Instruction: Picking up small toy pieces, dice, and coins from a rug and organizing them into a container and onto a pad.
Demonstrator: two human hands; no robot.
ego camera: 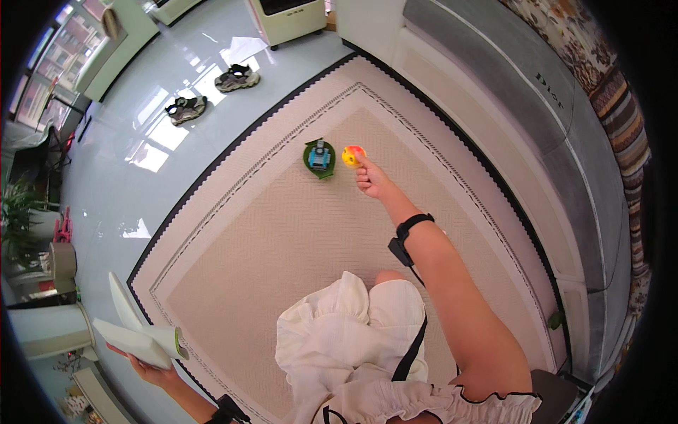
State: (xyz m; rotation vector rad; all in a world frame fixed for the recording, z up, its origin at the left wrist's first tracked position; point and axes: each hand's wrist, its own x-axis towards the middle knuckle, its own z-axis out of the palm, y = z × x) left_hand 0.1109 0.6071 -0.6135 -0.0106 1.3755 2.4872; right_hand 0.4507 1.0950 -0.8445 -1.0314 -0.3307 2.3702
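My right hand (369, 179) reaches forward over the beige rug and grips a small yellow and red toy (353, 157) with a face-like pattern. Just left of that toy, apart from it, a leaf-shaped green dish (319, 174) lies on the rug with a blue and grey toy (319, 157) in it. At the lower left, my left hand (153, 370) holds a white object (132, 343) with flat, wing-like parts, a green-rimmed end and a reddish underside; its exact kind cannot be told. Both wrists wear black straps, the right one with a small box.
The rug (254, 254) has a black edge. Two sandals (237, 78) stand on the glossy floor beyond it. A grey sofa (529, 132) runs along the right, a wheeled white appliance (288, 24) stands at the top, and a plant (21, 222) is at the far left.
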